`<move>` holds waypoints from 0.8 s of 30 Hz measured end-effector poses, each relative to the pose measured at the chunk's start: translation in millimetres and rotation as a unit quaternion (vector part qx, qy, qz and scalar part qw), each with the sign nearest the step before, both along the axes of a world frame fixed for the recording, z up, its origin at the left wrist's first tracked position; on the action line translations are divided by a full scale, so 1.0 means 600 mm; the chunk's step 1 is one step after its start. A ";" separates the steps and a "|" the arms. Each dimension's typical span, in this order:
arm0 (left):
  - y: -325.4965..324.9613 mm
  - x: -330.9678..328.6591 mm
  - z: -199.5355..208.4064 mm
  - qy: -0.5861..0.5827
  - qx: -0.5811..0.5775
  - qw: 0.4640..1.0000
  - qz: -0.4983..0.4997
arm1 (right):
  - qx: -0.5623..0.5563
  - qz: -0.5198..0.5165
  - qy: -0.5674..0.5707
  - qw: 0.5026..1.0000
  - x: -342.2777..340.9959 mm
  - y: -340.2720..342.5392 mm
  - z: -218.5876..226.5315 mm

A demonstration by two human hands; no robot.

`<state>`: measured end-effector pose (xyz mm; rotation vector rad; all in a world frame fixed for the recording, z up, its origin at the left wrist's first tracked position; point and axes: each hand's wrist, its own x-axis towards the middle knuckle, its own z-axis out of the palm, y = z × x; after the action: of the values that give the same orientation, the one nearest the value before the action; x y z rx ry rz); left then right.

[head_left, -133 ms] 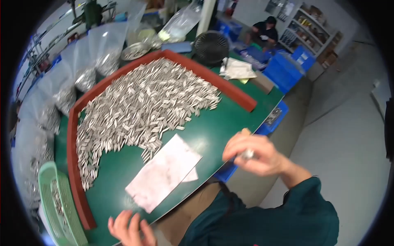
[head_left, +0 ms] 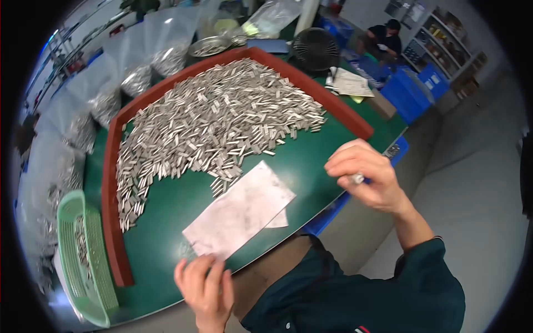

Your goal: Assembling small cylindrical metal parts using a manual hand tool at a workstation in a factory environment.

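My right hand (head_left: 371, 173) is raised over the table's near right edge, its fingers curled closed around small metal pieces (head_left: 357, 178); only their shiny ends show, and how many is hidden. My left hand (head_left: 206, 286) hovers at the near edge, fingers bent but apart, with nothing visible in it. Its fingertips are by the near corner of a smudged white paper sheet (head_left: 239, 211); whether they touch it I cannot tell. Beyond the sheet spreads a big heap of flat grey metal pieces (head_left: 222, 116) on the green tabletop (head_left: 166, 222).
A reddish-brown raised border (head_left: 114, 183) surrounds the heap's left and far sides. A green plastic basket (head_left: 100, 266) with small pieces stands left. Clear bags of metal parts (head_left: 105, 108) line the far left. A black fan (head_left: 315, 50), papers (head_left: 351, 83) and blue bins (head_left: 405, 100) lie far right; a person (head_left: 383, 41) sits beyond.
The whole view has shifted, so the table sits further up and right. Against the paper, my right hand is a little farther away from me, and my left fingertips are closer to its near corner.
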<state>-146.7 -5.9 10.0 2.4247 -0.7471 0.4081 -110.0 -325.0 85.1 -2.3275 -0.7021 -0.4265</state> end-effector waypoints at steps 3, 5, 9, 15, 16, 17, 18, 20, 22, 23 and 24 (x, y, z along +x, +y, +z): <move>-0.023 0.017 0.012 0.003 0.014 0.999 -0.032 | -0.002 -0.002 -0.035 0.999 0.006 -0.003 -0.009; -0.011 0.019 0.015 0.029 0.041 0.998 -0.032 | 0.147 0.015 0.012 0.989 0.004 0.012 -0.021; -0.009 0.034 0.016 0.088 0.089 0.992 -0.020 | 0.562 -0.095 0.236 0.787 0.011 0.064 -0.061; -0.052 0.053 0.014 0.117 0.128 0.982 -0.074 | 0.643 -0.182 0.275 0.691 0.067 0.078 -0.118; -0.052 0.053 0.006 0.123 0.118 0.982 -0.085 | 0.646 -0.191 0.256 0.694 0.072 0.080 -0.128; -0.052 0.052 0.002 0.122 0.123 0.981 -0.088 | 0.636 -0.197 0.254 0.702 0.076 0.082 -0.130; -0.053 0.052 -0.001 0.119 0.130 0.981 -0.079 | 0.625 -0.204 0.253 0.710 0.081 0.085 -0.132; -0.054 0.051 -0.004 0.118 0.140 0.980 -0.072 | 0.590 -0.186 0.248 0.746 0.089 0.088 -0.136; -0.055 0.051 -0.006 0.115 0.135 0.982 -0.066 | 0.557 -0.158 0.259 0.773 0.094 0.088 -0.139; -0.056 0.051 -0.007 0.114 0.137 0.982 -0.065 | 0.558 -0.157 0.260 0.772 0.093 0.088 -0.140; -0.058 0.051 -0.007 0.115 0.134 0.982 -0.066 | 0.557 -0.132 0.265 0.776 0.090 0.087 -0.143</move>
<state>-116.0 -40.7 5.6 2.5906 -0.9003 -0.0293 -56.2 -273.0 -0.8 -1.2539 0.1874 -0.1807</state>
